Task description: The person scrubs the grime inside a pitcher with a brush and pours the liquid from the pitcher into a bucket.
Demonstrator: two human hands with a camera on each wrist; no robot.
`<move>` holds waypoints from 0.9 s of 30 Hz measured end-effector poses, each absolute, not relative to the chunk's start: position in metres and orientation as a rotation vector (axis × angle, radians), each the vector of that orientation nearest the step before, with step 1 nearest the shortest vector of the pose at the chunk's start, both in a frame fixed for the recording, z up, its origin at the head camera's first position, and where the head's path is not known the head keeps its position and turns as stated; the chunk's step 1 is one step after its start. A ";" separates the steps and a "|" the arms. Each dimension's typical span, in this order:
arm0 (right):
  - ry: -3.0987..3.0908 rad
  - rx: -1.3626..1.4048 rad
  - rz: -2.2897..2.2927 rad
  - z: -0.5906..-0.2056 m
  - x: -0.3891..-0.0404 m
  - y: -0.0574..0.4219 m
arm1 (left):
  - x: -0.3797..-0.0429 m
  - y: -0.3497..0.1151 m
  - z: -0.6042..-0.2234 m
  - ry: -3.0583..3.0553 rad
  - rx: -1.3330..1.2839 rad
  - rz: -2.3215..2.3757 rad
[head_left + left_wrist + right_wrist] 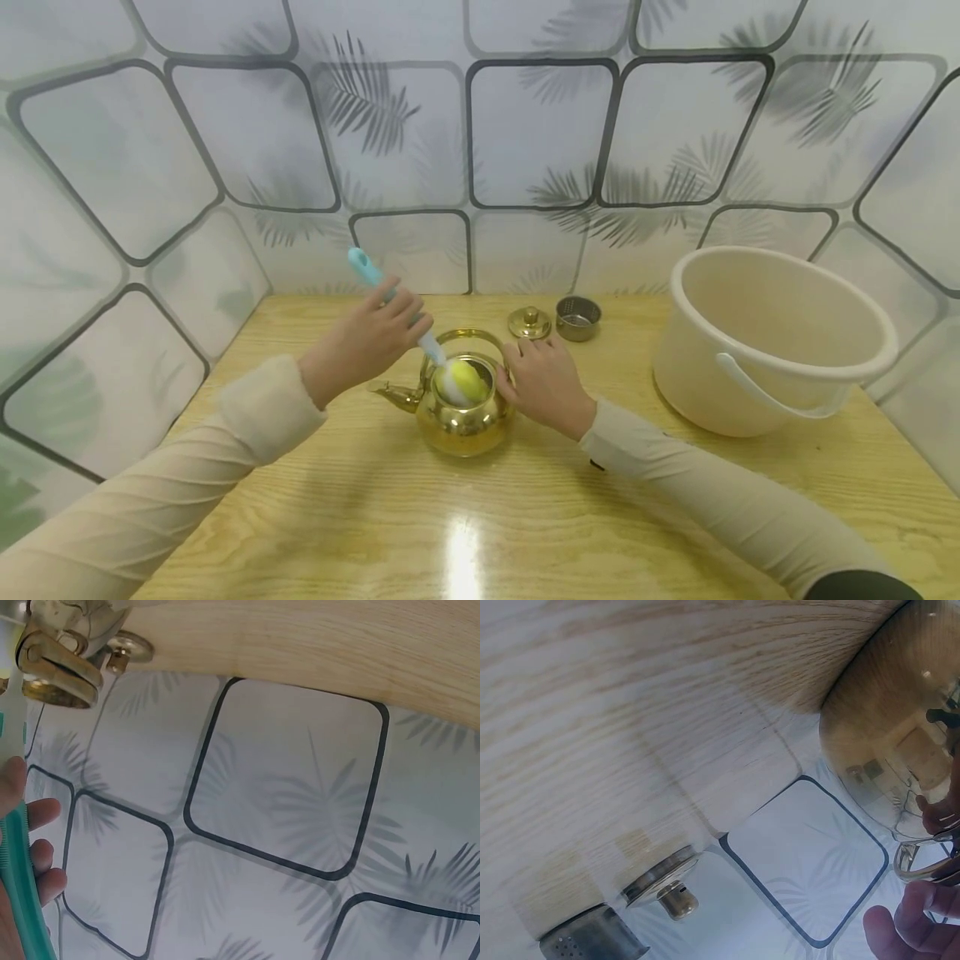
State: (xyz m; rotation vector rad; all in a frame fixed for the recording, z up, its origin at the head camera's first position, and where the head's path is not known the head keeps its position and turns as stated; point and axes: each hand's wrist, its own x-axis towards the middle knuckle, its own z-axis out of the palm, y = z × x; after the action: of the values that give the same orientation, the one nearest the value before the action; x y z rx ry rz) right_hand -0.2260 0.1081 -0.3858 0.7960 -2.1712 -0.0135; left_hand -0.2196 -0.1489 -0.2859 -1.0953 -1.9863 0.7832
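In the head view, a gold kettle point(463, 435) is set upright on the wood table point(330, 517), w/ its spout point(401, 398) turned to the left hand's side. A brush point(432, 348) w/ a blue handle & a yellow and white head is gripped by the left hand point(372, 337); it's held at a slant, w/ its head in the kettle's open mouth, prob. so the inside can be reached. The right side of the hoop handle point(471, 333) is held by the right hand point(549, 382), maybe so the kettle isn't tipped. The lid point(529, 323) & a small metal strainer point(578, 320) are put behind, near the wall point(543, 133), prob. so the mouth is left free. A big cream bucket point(761, 333) is stood apart on the right, maybe to save room. In the left wrist view, fingers are curled round the brush; only a bit of the kettle is shown. In the right wrist view, the kettle's side is seen: round, smooth & v. shiny, w/ shapes shown in it like a mirror. Fingers are bent by the hoop handle, but the full hold is cut off.
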 end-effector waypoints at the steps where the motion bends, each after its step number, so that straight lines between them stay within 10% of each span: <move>1: -2.173 0.797 -0.012 -0.386 -0.226 0.108 | -0.220 -0.148 -0.287 -1.982 -1.101 0.804; 27: -2.182 0.797 -0.014 -0.385 -0.226 0.108 | -0.220 -0.138 -0.269 -2.044 -1.166 0.889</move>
State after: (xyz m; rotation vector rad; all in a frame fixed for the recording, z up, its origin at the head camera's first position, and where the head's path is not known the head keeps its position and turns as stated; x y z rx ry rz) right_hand -0.2257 0.1079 -0.3848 0.7968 -2.1819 -0.0145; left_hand -0.2202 -0.1379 -0.2689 -1.1656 -2.0439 0.8893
